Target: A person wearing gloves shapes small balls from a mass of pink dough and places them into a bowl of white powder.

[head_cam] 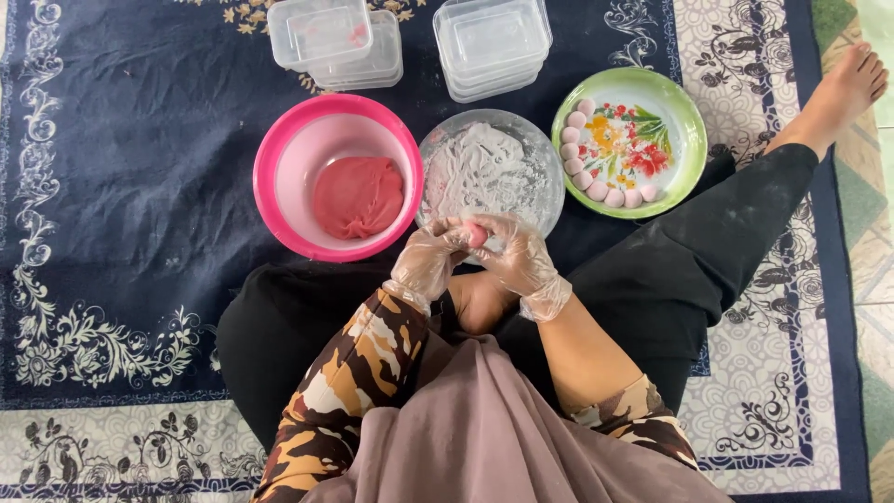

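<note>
Saw both gloved hands meet over near rim of floured glass bowl (489,168). Left hand (426,264) and right hand (520,259) had fingers curled, pinching small pink dough piece (477,233) between fingertips. Ten dusted balls (596,190) already lay along rim of green flowered plate (684,140); I judged that part done. Large pink dough lump (358,196) sat in pink bowl (279,154), so much left. Clear containers (492,45) stacked beyond, lids on; contents unclear.
</note>
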